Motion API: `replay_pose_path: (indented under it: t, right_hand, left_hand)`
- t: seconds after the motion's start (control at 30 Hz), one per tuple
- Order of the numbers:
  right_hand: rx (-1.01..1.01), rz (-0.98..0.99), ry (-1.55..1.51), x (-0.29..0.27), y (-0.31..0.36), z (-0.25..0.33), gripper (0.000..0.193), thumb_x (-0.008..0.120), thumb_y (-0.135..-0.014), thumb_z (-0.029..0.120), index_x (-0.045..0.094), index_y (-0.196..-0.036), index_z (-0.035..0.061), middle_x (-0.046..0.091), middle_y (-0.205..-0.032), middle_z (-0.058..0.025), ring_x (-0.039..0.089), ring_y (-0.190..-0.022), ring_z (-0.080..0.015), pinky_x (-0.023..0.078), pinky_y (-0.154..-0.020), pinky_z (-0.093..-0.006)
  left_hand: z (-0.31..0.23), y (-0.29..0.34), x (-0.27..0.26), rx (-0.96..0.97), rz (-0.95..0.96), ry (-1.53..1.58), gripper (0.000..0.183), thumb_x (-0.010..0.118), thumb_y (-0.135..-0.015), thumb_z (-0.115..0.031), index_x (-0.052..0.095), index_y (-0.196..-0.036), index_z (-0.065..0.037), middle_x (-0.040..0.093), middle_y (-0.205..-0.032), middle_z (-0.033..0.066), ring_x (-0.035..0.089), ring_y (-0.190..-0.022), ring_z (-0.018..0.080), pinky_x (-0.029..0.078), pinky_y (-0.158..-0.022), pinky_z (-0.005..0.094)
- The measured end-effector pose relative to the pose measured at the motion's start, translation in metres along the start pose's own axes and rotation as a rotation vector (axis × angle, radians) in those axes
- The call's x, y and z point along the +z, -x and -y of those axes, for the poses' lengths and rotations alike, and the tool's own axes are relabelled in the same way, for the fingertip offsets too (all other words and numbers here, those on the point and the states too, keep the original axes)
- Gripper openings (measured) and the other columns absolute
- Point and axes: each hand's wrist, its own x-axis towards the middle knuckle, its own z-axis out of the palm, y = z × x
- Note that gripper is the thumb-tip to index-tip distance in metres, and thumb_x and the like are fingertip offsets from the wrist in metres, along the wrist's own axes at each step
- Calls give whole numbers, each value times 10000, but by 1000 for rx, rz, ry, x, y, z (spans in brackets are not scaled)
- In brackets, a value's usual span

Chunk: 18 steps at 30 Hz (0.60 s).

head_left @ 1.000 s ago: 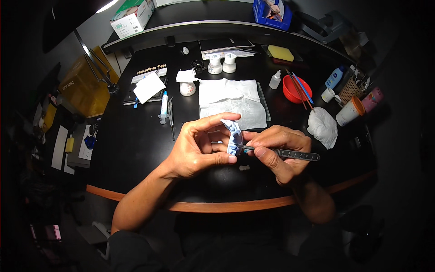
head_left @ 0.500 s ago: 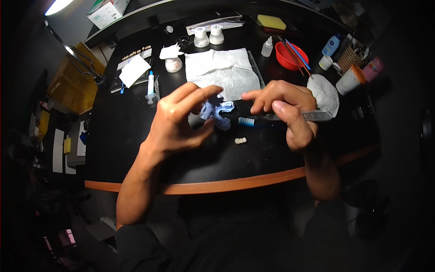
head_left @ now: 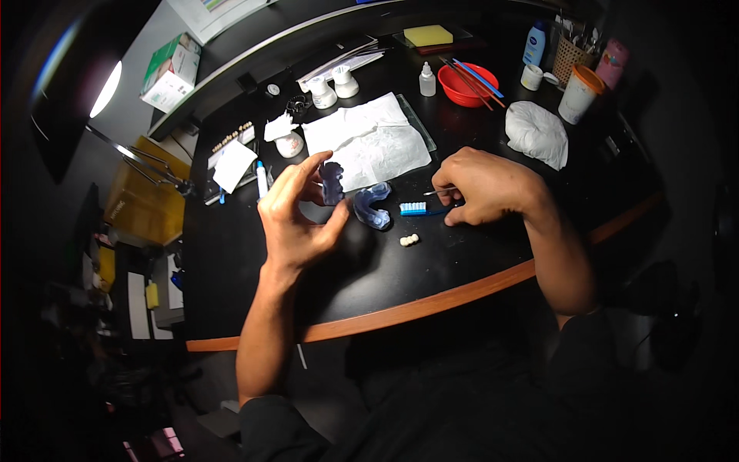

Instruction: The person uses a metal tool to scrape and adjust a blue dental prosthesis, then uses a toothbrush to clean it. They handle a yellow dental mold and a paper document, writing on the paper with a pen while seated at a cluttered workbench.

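Note:
My left hand pinches a dark blue dental model piece upright between thumb and fingers. Just right of it, a blue horseshoe-shaped dental model lies on the black table. My right hand is lowered with its fingers curled round a slim metal instrument. Only the instrument's thin tip shows; the palm hides its handle. Under that tip lies a blue toothbrush, bristles to the left, its handle running to my right thumb. A small tooth-coloured dental bridge sits nearer me.
White paper towel lies partly over a glass plate. Behind stand white jars, a dropper bottle and a red bowl holding brushes. Wadded white cloth and an orange-rimmed tub are at right.
The blue model piece in my left hand has come apart from the horseshoe model, raised to its left. My right hand has lowered beside the toothbrush and curled over. The whole view has tilted.

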Motion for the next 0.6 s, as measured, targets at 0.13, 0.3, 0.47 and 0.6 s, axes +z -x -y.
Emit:
replay_pose_path:
  t: [0.13,0.3,0.47,0.6]
  right_hand:
    - [64,101,-22,-3,-1,-7,170,827,-806,84,715,-871,-26,741,-846,-184,740,-817,-300,558,-730,-393]
    - [-195,-84,-229,2,-4,-11,112,755,-882,26,670,-908,-42,700,-769,-148,678,-708,-213,510,-661,-350]
    - [-475,-350,-403,18,-21,11,144,745,-915,40,627,-905,-41,628,-734,-129,560,-650,-188,472,-638,-344]
    - [-440,-365,-357,22,-17,10,137,695,-921,-6,574,-869,-44,536,-680,-182,462,-612,-196,432,-599,-358]
  left_hand:
    - [0,1,4,-127,33,113,602,834,-761,-6,636,-1327,52,650,-936,41,637,-809,82,534,-710,233]
    - [-2,0,0,-312,139,341,638,832,-786,33,582,-1373,64,672,-980,50,646,-897,97,551,-776,259]
    - [-2,0,4,-291,159,423,610,839,-760,20,620,-1328,60,687,-879,50,675,-788,91,570,-717,241]
    - [-11,0,3,-365,204,480,585,817,-761,68,623,-1313,58,649,-904,29,683,-813,94,573,-754,242]
